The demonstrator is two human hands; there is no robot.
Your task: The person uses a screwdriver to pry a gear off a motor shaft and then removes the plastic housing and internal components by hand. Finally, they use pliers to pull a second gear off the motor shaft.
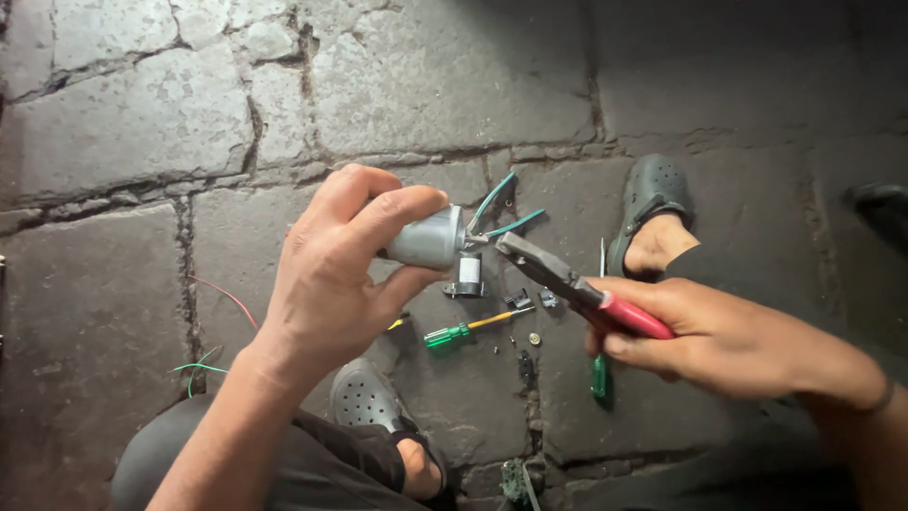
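My left hand (345, 270) grips a small grey cylindrical motor (430, 238) with two teal wires (501, 213) coming out of its end. My right hand (719, 341) holds red-handled pliers (577, 284); the jaws meet the motor's end where the wires leave it. Both are held above the stone floor (142, 123).
On the floor below lie a green-handled screwdriver (463, 329), a second green-handled tool (600, 374), a small grey-and-white part (467, 274), several tiny black pieces and screws (526, 336), and loose red and green wires (213, 331). My feet wear dark perforated clogs (653, 194), (364, 397).
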